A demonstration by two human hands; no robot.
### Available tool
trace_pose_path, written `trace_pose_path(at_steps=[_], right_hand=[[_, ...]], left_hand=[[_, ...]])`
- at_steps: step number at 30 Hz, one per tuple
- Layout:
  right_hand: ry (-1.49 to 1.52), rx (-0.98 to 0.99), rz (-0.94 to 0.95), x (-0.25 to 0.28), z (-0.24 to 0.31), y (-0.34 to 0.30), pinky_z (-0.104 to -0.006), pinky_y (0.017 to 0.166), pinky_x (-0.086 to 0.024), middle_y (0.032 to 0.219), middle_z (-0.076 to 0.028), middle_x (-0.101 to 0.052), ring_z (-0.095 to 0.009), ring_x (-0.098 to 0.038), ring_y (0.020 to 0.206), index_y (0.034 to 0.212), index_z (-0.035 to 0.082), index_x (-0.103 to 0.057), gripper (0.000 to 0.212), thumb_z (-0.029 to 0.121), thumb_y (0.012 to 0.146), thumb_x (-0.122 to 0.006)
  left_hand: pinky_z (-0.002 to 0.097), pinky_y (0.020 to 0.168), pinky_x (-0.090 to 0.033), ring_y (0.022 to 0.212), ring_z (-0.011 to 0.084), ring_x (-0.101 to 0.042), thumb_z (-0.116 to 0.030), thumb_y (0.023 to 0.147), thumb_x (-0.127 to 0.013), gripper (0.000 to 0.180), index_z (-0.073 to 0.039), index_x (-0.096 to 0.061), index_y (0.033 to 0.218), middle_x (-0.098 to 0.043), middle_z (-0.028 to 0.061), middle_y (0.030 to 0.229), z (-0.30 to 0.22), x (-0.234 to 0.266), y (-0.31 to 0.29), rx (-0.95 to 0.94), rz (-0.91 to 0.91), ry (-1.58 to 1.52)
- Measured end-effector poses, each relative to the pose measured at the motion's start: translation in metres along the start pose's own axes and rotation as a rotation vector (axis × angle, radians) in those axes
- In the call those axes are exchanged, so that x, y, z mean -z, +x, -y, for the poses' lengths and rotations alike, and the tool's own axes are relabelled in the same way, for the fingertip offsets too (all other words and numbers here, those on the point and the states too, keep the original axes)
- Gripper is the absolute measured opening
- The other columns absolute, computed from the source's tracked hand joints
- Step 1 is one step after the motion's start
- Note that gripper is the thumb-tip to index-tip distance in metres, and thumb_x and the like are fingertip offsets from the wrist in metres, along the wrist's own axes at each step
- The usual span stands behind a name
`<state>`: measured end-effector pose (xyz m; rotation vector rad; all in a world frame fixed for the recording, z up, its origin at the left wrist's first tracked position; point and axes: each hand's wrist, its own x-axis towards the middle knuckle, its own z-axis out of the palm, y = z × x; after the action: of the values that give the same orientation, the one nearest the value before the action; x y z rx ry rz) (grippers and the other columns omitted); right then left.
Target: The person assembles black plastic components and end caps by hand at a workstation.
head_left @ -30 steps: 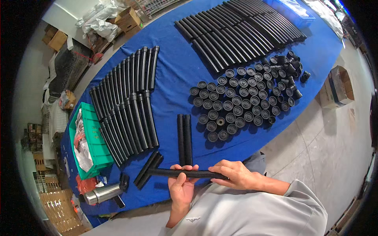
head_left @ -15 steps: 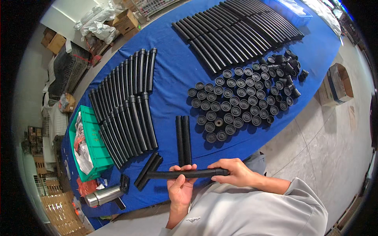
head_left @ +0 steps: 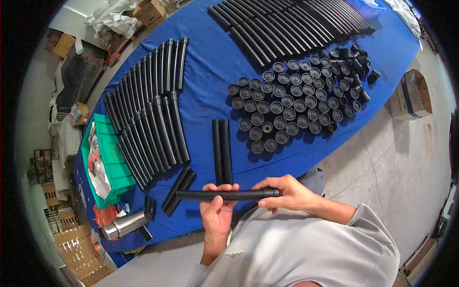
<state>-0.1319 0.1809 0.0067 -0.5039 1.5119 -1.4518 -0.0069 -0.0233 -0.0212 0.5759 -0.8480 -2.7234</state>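
Observation:
A black tube (head_left: pixel 224 195) lies level across my two hands, low over the table's near edge. My left hand (head_left: pixel 217 214) holds it from below, palm up, thumb on the near side and fingertips showing beyond it. Around its right end, which has a wider black collar-like cap (head_left: pixel 271 192), my right hand (head_left: pixel 295 195) closes with thumb and fingers on opposite sides. Two black tubes (head_left: pixel 222 150) lie side by side just beyond my left hand. Another pair of dark tubes (head_left: pixel 179 190) rests slantwise near the held tube's left end.
Capped tubes (head_left: pixel 155 110) lie in two rows at left; more tubes (head_left: pixel 282 28) are lined up at the far side. Many round black caps (head_left: pixel 296 103) cover the right. A green crate (head_left: pixel 112 165), steel flask (head_left: pixel 125 226) and blue bin (head_left: pixel 370 7) edge the blue cloth (head_left: pixel 201 95).
The capped end of the tube shows more clearly between my right thumb and fingers. Both hands and the tube appear higher in the view, as does the whole table.

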Motion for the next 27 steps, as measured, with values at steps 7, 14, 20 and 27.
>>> trace_pose_path(at_steps=[7,14,20,27], right_hand=[[-0.326,0.376,-0.147,-0.007,-0.018,0.0,-0.0373,0.068,-0.052,0.092,-0.015,-0.063,-0.031,-0.064,0.081,0.119,0.0,-0.06,0.041,0.015,0.083,-0.073],[-0.506,0.606,-0.221,-0.009,-0.024,-0.002,-0.0379,0.069,-0.051,0.091,-0.016,-0.065,-0.03,-0.065,0.08,0.119,0.001,-0.062,0.042,0.02,0.083,-0.075],[-0.358,0.437,-0.15,0.001,-0.021,0.006,-0.0374,0.067,-0.051,0.089,-0.014,-0.064,-0.03,-0.064,0.077,0.117,-0.001,-0.062,0.04,0.014,0.082,-0.075],[0.049,-0.003,-0.065,-0.002,-0.015,0.005,-0.0315,0.062,-0.052,0.083,-0.012,-0.066,-0.02,-0.067,0.072,0.113,-0.001,-0.065,0.034,0.011,0.082,-0.073]], left_hand=[[0.0545,0.092,-0.055,0.113,0.0404,-0.061,0.0,0.09,-0.06,0.028,-0.007,-0.052,0.115,-0.062,0.0246,0.117,0.003,0.007,-0.002,0.024,-0.026,-0.021],[0.0531,0.093,-0.055,0.114,0.041,-0.06,0.0,0.088,-0.061,0.028,-0.005,-0.052,0.114,-0.063,0.0246,0.116,-0.001,-0.003,-0.005,0.044,-0.055,-0.02],[0.0543,0.092,-0.056,0.114,0.0407,-0.06,0.0,0.088,-0.06,0.027,-0.006,-0.052,0.113,-0.063,0.0247,0.115,-0.001,-0.005,0.005,0.033,-0.014,-0.008],[0.0539,0.09,-0.056,0.114,0.0403,-0.06,-0.001,0.088,-0.061,0.028,-0.007,-0.052,0.113,-0.063,0.0237,0.115,0.002,0.0,-0.002,0.041,-0.05,0.015]])
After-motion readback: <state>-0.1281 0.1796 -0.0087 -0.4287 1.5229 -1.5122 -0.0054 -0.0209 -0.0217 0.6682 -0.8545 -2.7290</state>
